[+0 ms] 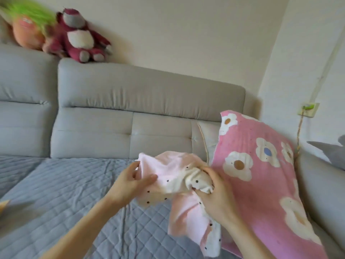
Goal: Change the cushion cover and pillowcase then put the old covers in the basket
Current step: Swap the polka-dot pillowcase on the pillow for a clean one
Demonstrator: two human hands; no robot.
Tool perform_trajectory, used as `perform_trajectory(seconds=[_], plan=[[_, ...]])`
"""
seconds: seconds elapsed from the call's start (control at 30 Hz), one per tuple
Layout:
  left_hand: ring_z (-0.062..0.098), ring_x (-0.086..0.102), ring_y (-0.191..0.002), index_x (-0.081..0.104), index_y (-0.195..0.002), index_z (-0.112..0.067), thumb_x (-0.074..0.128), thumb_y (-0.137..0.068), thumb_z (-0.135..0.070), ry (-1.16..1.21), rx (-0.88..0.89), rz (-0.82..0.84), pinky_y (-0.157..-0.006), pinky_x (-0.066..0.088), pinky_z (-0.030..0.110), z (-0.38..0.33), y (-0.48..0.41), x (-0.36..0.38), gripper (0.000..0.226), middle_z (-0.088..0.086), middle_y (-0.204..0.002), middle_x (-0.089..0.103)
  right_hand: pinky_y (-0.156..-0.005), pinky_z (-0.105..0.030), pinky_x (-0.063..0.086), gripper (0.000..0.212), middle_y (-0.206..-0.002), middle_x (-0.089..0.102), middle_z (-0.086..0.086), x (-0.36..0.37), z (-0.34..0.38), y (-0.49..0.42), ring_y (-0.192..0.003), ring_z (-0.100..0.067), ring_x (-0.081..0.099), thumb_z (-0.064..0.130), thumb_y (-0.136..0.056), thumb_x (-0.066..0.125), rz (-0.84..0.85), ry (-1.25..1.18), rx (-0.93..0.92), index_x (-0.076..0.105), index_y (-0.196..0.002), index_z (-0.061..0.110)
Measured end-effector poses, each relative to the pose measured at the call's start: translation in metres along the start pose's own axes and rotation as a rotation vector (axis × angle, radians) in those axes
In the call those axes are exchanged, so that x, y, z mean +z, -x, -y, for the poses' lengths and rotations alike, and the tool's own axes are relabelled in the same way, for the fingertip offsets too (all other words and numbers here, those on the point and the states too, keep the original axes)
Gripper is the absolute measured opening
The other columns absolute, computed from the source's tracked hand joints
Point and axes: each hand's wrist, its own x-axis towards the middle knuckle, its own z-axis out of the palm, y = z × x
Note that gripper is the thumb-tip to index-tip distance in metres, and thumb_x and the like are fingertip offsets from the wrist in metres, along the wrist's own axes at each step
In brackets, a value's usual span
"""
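Observation:
A pale pink cover point(173, 176) with black dots and a cream lining hangs bunched between both hands above the sofa seat. My left hand point(130, 182) pinches its left edge between thumb and fingers. My right hand point(211, 195) grips a gathered wad of the cream dotted fabric. Just to the right, a pillow in a pink case with white flowers point(261, 180) leans upright against the sofa arm. A white inner cushion point(209, 139) shows behind the pillow's top left corner.
The grey sofa point(130, 101) has a blue quilted seat cover point(65, 202). A dark red plush bear point(78, 34) and an orange toy with green hair point(28, 25) sit on the backrest. A wall socket with a cord point(308, 109) is at right. No basket is in view.

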Motion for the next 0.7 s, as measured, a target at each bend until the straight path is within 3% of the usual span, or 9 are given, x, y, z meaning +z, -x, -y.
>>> perform_trajectory(seconds=[0.07, 0.13, 0.2, 0.23, 0.33, 0.47, 0.57, 0.63, 0.7], plan=[[0.02, 0.069, -0.081, 0.063, -0.101, -0.023, 0.076, -0.067, -0.04, 0.005, -0.049, -0.242, -0.068, 0.055, 0.034, 0.016, 0.0, -0.035, 0.04, 0.004, -0.095, 0.072, -0.107, -0.025, 0.039, 0.072, -0.139, 0.047, 0.022, 0.031, -0.008, -0.014, -0.127, 0.003, 0.044, 0.035, -0.072, 0.084, 0.051, 0.121, -0.082, 0.049, -0.133, 0.043], [0.025, 0.064, -0.085, 0.058, -0.103, -0.021, 0.065, -0.06, -0.038, -0.035, -0.156, -0.428, -0.073, 0.053, 0.039, 0.04, 0.0, -0.07, 0.046, 0.007, -0.099, 0.068, -0.115, -0.033, 0.027, 0.09, -0.153, 0.029, 0.019, 0.061, -0.026, -0.011, -0.141, -0.007, 0.028, 0.063, -0.066, 0.074, 0.128, 0.317, -0.066, 0.028, -0.142, 0.053], [0.031, 0.06, -0.093, 0.046, -0.124, -0.018, 0.064, -0.067, -0.035, -0.331, -0.337, -0.437, -0.079, 0.049, 0.041, 0.075, 0.004, -0.1, 0.063, 0.01, -0.108, 0.062, -0.116, -0.041, 0.021, 0.099, -0.16, 0.016, 0.013, 0.088, -0.053, 0.005, -0.147, -0.017, 0.017, 0.082, -0.061, 0.055, 0.223, 0.539, 0.034, 0.008, -0.145, 0.059], [0.034, 0.058, -0.101, 0.035, -0.137, -0.018, 0.065, -0.074, -0.032, -0.506, -0.424, -0.399, -0.082, 0.048, 0.041, 0.097, 0.009, -0.112, 0.071, 0.012, -0.118, 0.056, -0.116, -0.044, 0.022, 0.098, -0.16, 0.018, 0.009, 0.099, -0.065, 0.016, -0.147, -0.021, 0.02, 0.085, -0.061, 0.047, 0.267, 0.591, 0.072, 0.004, -0.144, 0.058], [0.035, 0.044, -0.126, 0.005, -0.153, -0.027, 0.061, -0.088, -0.042, -0.9, -0.448, -0.313, -0.097, 0.042, 0.044, 0.138, 0.022, -0.12, 0.087, 0.011, -0.146, 0.028, -0.115, -0.042, 0.018, 0.09, -0.152, 0.031, 0.013, 0.113, -0.076, 0.023, -0.142, -0.019, 0.032, 0.082, -0.057, 0.026, 0.441, 0.696, 0.16, 0.014, -0.14, 0.049], [0.027, 0.029, -0.138, 0.026, -0.147, -0.038, 0.044, -0.087, -0.071, -1.105, -0.095, -0.331, -0.109, 0.033, 0.041, 0.128, 0.023, -0.095, 0.071, 0.001, -0.155, 0.021, -0.098, -0.038, 0.039, 0.072, -0.133, 0.056, 0.014, 0.11, -0.064, 0.015, -0.124, -0.022, 0.053, 0.078, -0.066, 0.038, 0.502, 0.581, 0.216, 0.039, -0.129, 0.044], [0.018, 0.016, -0.147, 0.032, -0.146, -0.042, 0.038, -0.07, -0.089, -1.243, 0.056, -0.027, -0.12, 0.015, 0.04, 0.125, 0.021, -0.071, 0.089, -0.011, -0.155, 0.027, -0.083, -0.034, 0.043, 0.071, -0.123, 0.062, 0.003, 0.111, -0.062, 0.013, -0.115, -0.028, 0.057, 0.067, -0.07, 0.058, 0.427, 0.514, 0.308, 0.035, -0.132, 0.041], [0.015, 0.025, -0.144, 0.034, -0.144, -0.042, 0.045, -0.071, -0.086, -1.316, 0.029, 0.108, -0.118, 0.019, 0.037, 0.128, 0.022, -0.06, 0.086, -0.016, -0.15, 0.037, -0.076, -0.033, 0.045, 0.062, -0.115, 0.065, -0.005, 0.11, -0.064, 0.01, -0.109, -0.031, 0.06, 0.053, -0.077, 0.064, 0.394, 0.53, 0.43, 0.039, -0.128, 0.03], [0.015, 0.054, -0.12, 0.05, -0.13, -0.04, 0.049, -0.087, -0.068, -1.295, 0.011, 0.053, -0.099, 0.041, 0.031, 0.122, 0.017, -0.058, 0.052, -0.014, -0.131, 0.056, -0.071, -0.033, 0.048, 0.032, -0.097, 0.067, -0.002, 0.104, -0.065, 0.008, -0.097, -0.029, 0.064, 0.048, -0.082, 0.06, 0.392, 0.55, 0.45, 0.051, -0.103, 0.025]])
